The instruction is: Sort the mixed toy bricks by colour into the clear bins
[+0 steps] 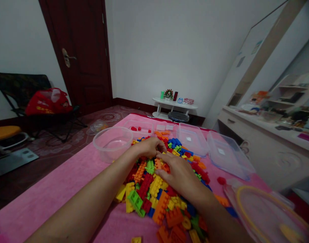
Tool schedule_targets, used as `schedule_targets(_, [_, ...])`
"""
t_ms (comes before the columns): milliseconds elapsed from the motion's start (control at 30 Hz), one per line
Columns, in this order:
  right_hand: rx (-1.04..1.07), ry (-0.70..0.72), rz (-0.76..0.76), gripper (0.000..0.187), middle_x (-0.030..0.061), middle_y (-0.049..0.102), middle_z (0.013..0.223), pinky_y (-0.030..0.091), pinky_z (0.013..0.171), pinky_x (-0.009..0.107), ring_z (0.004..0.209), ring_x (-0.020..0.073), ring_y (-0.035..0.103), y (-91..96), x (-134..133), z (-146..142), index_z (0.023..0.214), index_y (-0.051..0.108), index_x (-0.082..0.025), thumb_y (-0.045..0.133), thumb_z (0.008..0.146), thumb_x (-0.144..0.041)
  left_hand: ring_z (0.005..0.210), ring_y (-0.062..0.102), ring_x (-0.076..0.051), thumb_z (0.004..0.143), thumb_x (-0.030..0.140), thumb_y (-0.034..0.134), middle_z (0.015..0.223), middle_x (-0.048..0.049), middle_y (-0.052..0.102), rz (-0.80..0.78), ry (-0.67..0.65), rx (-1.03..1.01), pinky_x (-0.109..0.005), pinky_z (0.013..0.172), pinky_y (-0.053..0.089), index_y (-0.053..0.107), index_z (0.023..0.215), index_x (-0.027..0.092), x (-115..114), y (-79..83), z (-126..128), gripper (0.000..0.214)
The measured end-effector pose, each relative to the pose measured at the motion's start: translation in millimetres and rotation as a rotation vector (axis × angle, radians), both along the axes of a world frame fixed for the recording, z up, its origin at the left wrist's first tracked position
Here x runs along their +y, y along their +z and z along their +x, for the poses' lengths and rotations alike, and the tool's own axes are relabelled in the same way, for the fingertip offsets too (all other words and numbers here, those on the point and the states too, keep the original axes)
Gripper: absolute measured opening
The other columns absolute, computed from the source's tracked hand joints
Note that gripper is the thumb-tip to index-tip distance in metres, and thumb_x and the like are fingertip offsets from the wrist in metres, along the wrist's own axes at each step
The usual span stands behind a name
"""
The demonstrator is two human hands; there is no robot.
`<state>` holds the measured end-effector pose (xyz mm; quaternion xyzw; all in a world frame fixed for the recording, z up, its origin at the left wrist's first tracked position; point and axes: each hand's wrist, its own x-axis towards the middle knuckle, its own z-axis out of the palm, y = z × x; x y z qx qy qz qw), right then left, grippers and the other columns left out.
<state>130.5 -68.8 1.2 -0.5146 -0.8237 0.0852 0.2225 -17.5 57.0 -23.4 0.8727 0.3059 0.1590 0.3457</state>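
Note:
A heap of plastic building bricks (154,192) in red, yellow, orange, green and blue lies on a pink cloth (55,189). My left hand (149,147) rests on the far side of the heap with its fingers curled into the bricks; what they hold is hidden. My right hand (178,173) lies palm down on the middle of the heap, fingers stretched toward the left hand's fingertips. The two hands nearly touch.
A round clear bowl (112,143) stands left of the heap. Clear rectangular tubs (141,128), (192,139), (228,155) line the far edge; one holds a few red bricks. A yellow-rimmed lid (265,212) lies near right. A dresser (270,148) stands right.

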Motion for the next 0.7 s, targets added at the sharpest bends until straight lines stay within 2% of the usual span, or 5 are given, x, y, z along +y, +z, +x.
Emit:
schedule_targets(167, [0.099,-0.159,-0.056,0.033,0.0074,0.068,0.083,0.042,0.066,0.030,0.075,0.0216,0.062,-6.5,9,8,0.099,0.067,-0.016,0.065,0.071,-0.035,0.072,0.060,-0.013,0.071,0.015,0.061,0.083,-0.0034,0.072,-0.003,-0.036,0.004,-0.018,0.065,0.045,0.072,0.095,0.010,0,2.0,-1,0.027])
schedule_targets(300, [0.704,-0.268,-0.361,0.032,-0.0022,0.054,0.057,0.029,0.044,0.022,0.046,0.0095,0.044,-5.6,23,22,0.085,0.061,-0.015,0.063,0.072,-0.045,0.074,0.061,-0.014,0.076,0.016,0.057,0.084,-0.0030,0.071,0.005,0.037,-0.045,-0.020,0.069,0.046,0.072,0.098,0.010,-6,14.5,1,0.027])
schedule_targets(467, [1.348,-0.225,-0.558,0.040,-0.0057,0.047,0.052,0.026,0.039,0.017,0.044,0.0056,0.040,-4.8,30,31,0.079,0.057,-0.016,0.075,0.062,-0.047,0.091,0.063,-0.016,0.084,0.026,0.055,0.102,-0.0077,0.070,-0.157,-0.040,-0.306,-0.024,0.083,0.046,0.067,0.108,0.009,-16,30.1,6,0.031])
schedule_targets(600, [1.441,-0.209,-0.583,0.039,-0.0051,0.052,0.057,0.027,0.037,0.016,0.044,0.0050,0.044,-4.3,29,32,0.086,0.060,-0.016,0.078,0.061,-0.039,0.089,0.064,-0.018,0.080,0.039,0.063,0.102,-0.0083,0.070,-0.278,-0.028,-0.379,-0.025,0.076,0.049,0.066,0.110,0.011,-20,31.9,7,0.041])
schedule_targets(700, [1.414,-0.204,-0.567,0.039,-0.0033,0.058,0.065,0.026,0.036,0.015,0.044,0.0048,0.047,-4.0,28,31,0.093,0.060,-0.016,0.077,0.062,-0.033,0.084,0.065,-0.018,0.074,0.036,0.070,0.101,-0.0091,0.071,-0.310,0.013,-0.418,-0.026,0.074,0.050,0.066,0.111,0.010,-20,30.2,9,0.045])
